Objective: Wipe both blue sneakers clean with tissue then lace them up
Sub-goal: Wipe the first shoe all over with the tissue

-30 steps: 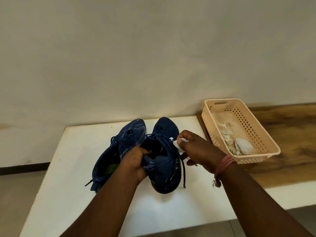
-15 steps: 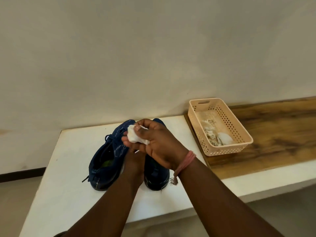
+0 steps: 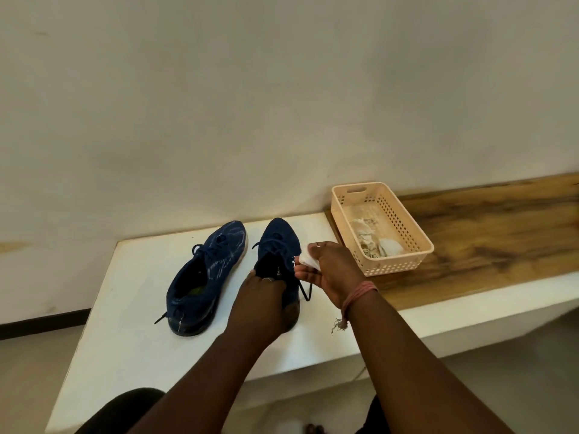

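Two blue sneakers stand side by side on a white table, toes toward the wall. The left sneaker lies free, its laces loose. My left hand grips the heel and collar of the right sneaker, with fingers inside the opening. My right hand holds a crumpled white tissue against that sneaker's right side, near the eyelets. A dark lace end hangs below my right hand.
A peach perforated basket with used tissues stands to the right on a wooden counter. A plain wall rises just behind the table. The table's front edge is near my arms, with floor at left.
My right hand with the tissue has moved from above the sneakers, near the left one, down to the right sneaker's right side. My left hand stays on that sneaker's heel.
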